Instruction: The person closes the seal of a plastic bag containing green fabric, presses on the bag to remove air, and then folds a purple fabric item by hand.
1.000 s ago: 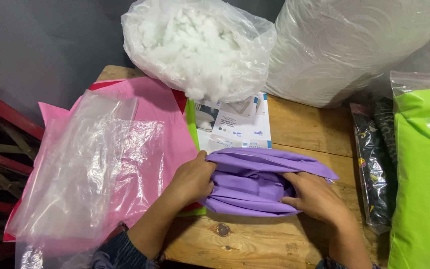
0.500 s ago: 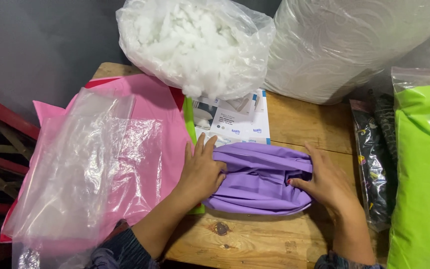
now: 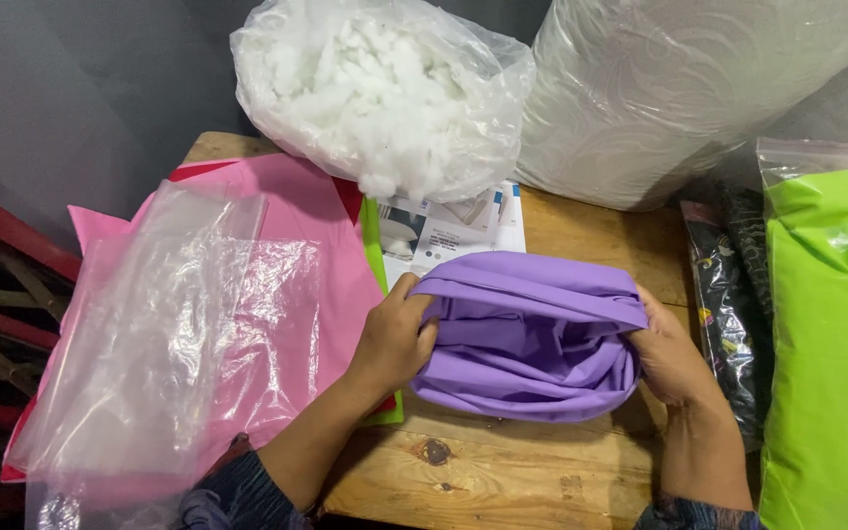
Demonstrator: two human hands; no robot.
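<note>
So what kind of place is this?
Probably a small sewing or cushion-making workshop. There's a bag of white stuffing on a wooden table, fabrics packed in clear bags, and both hands hold open a purple cloth cover.

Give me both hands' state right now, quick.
Left hand: closed, grip on the left edge of the purple fabric cover.
Right hand: closed on the cover's right edge, fingers tucked into the fabric.

The left hand [image 3: 393, 339], flat on the folded purple fabric cover [image 3: 527, 339] half a second ago, now grips its left edge; the right hand [image 3: 669, 355] has shifted to its right end, spreading the opening wider.
</note>
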